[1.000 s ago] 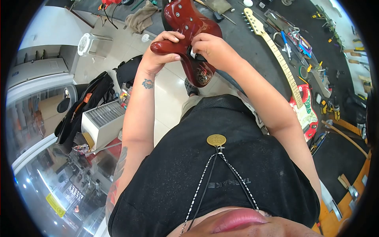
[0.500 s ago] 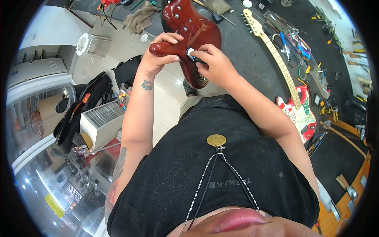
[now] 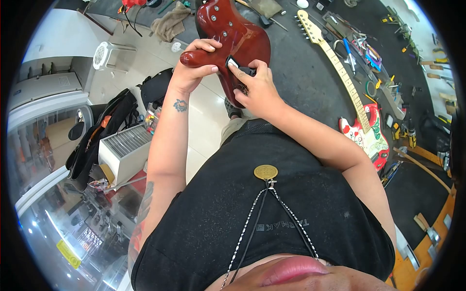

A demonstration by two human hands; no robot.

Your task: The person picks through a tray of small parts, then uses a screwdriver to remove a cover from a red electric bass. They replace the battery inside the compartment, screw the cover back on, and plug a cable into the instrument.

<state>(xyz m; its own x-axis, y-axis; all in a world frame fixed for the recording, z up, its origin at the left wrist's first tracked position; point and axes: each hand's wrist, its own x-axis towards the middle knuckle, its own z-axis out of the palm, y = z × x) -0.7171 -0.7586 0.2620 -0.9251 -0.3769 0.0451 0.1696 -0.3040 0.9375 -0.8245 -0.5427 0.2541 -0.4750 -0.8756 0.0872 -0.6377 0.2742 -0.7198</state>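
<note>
A glossy red-brown electric guitar body (image 3: 238,41) lies with one part over the bench edge. My left hand (image 3: 193,68) is wrapped round its rounded horn, thumb on one side and fingers on the other. My right hand (image 3: 259,89) works at the near edge of the body. Its index finger touches a small white piece with a black border (image 3: 232,62) set at the body's surface. A small black piece (image 3: 249,71) shows beneath the curled fingers, which seem to hold it. My right thumb rests lower, near a partly covered opening in the body.
On the dark bench (image 3: 303,72), a guitar with a pale neck and a red-and-white floral body (image 3: 361,138) lies to the right. Tools (image 3: 361,53) crowd the bench beyond it. A brown cloth (image 3: 170,22) lies at the back. Left stand a white stool (image 3: 110,56) and a black bag (image 3: 156,85).
My right hand has shifted slightly nearer to me and left, its index finger now stretched onto the white piece. The guitar body has moved a little left; my left hand keeps its grip.
</note>
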